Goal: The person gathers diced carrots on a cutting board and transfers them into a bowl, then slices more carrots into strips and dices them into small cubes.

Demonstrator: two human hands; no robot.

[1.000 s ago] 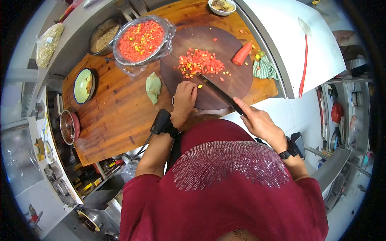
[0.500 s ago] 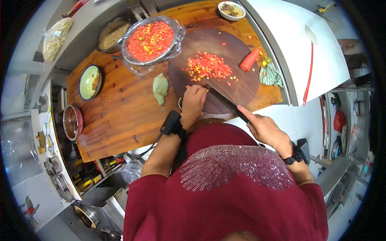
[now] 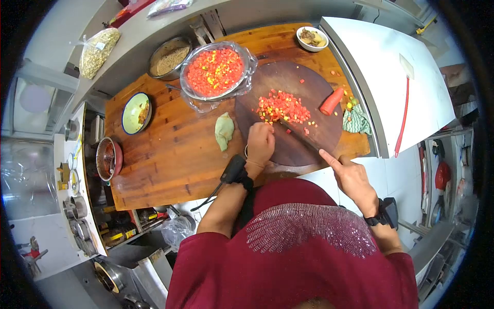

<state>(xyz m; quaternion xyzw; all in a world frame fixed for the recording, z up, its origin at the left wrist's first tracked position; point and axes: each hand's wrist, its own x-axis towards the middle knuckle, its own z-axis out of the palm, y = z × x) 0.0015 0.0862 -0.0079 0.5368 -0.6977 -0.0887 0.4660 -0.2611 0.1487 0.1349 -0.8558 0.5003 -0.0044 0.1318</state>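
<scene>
My right hand (image 3: 354, 180) grips the handle of a dark-bladed knife (image 3: 303, 138), index finger stretched along it. The blade lies across the round wooden chopping board (image 3: 314, 77), its tip beside a heap of diced carrot (image 3: 283, 106). At the board's near left edge, my left hand (image 3: 261, 141) is closed with curled fingers close to the knife tip and the dice. Anything in those fingers is hidden. A large piece of carrot (image 3: 332, 101) rests on the right of the board, with a green patterned cloth (image 3: 356, 120) beyond the edge.
A plastic-lined bowl of red and yellow dice (image 3: 248, 80) stands behind the board. Left of the board lies a pale green cloth (image 3: 224, 132). Other bowls include a green one (image 3: 125, 122), a reddish one (image 3: 118, 157) and a white one (image 3: 303, 45). A red-handled swatter (image 3: 402, 116) lies right.
The whole view has shifted, so the table appears lower and further right. The knife tip has moved slightly toward the diced heap, away from my left fingertips. Both hands stay closed.
</scene>
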